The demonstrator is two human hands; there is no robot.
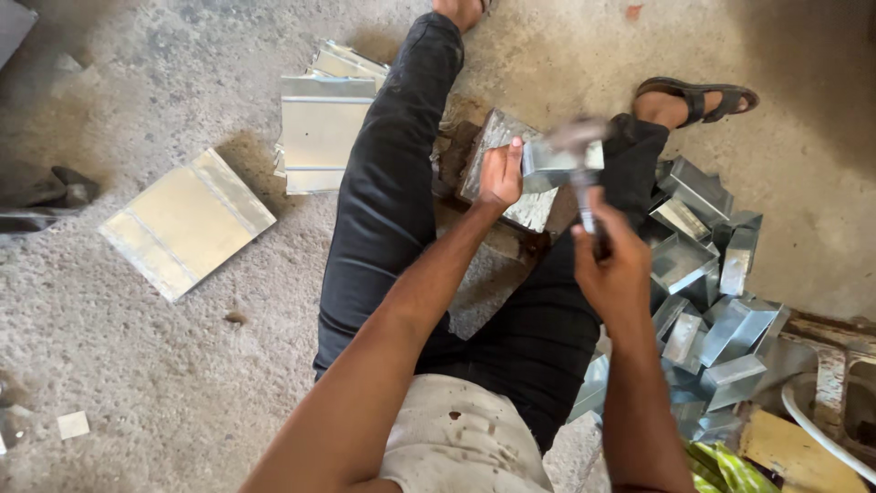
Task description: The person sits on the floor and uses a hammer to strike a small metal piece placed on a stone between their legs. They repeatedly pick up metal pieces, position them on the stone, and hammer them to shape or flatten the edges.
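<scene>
I sit on a concrete floor with my legs spread. My left hand grips a small folded sheet-metal piece and holds it down on a dark block between my legs. A second flat metal sheet lies under the piece. My right hand is closed around the handle of a hammer, whose blurred head hangs just above the metal piece.
A pile of several folded metal boxes lies at my right. Stacked metal sheets rest beyond my left leg, and one bent sheet lies farther left. A white hose and a rusty frame sit at the lower right.
</scene>
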